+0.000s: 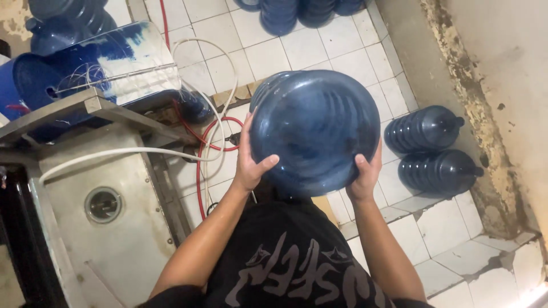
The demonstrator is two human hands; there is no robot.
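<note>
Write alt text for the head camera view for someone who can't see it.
Two bare hands, left hand and right hand, grip a large blue plastic water jug, its base toward the camera. Two similar blue jugs lie on the white tiled floor; a steel sink sits left.

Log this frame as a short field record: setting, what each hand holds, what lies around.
Setting: tiled floor beside a metal sink
Left hand: grips the left side of a large blue water jug, base toward the camera
Right hand: grips the jug's lower right edge
Floor, right: two blue jugs lying on their sides by the wall
Floor, top: more blue jugs
Hoses: white hose and red hose near the sink
</note>
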